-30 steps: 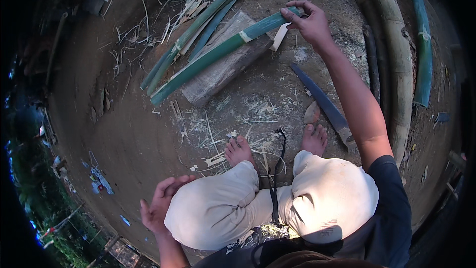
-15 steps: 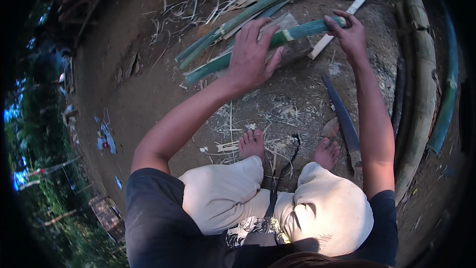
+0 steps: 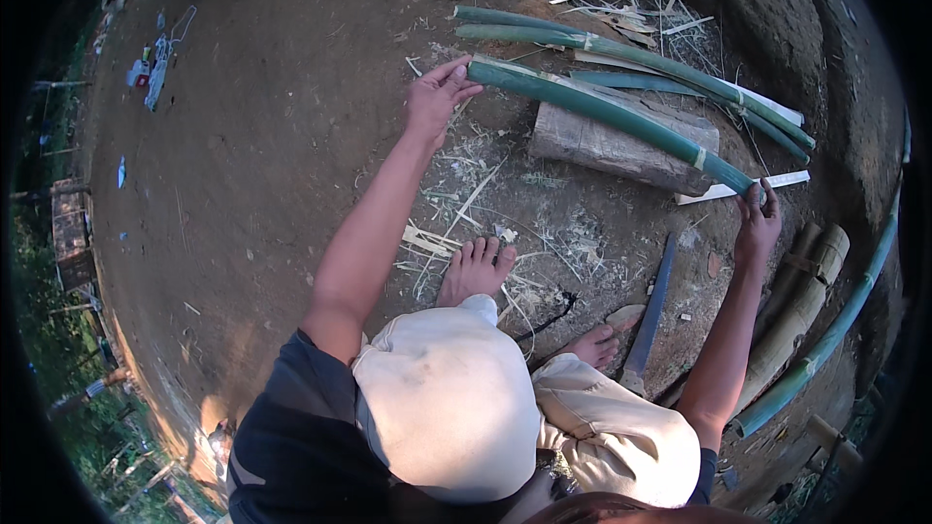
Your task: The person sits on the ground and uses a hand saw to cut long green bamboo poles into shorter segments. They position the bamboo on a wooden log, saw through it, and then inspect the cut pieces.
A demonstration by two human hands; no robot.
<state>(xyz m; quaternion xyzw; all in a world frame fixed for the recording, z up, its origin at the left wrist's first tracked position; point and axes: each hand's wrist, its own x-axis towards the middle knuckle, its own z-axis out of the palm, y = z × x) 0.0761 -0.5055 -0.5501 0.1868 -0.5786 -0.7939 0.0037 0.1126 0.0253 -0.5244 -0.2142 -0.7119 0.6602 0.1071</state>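
Green bamboo, cut to one length, is held by its two ends over a grey wooden log that is set on the dirt ground. Its long axis is slanted crosswise before the body: one end is pointed to the far left, the other to the nearer right, and a slight bow is shown along it. A pale node ring is seen close to the right end. The left end is pinched between thumb and fingers by the left grip; the right end is pinched at the fingertips by the right grip. Whether the log's top is touched cannot be told. Beyond, two thinner green stems are laid roughly parallel. Beneath the right end a white strip is seen; near the right foot a saw is placed, its blade pointed away from the body.
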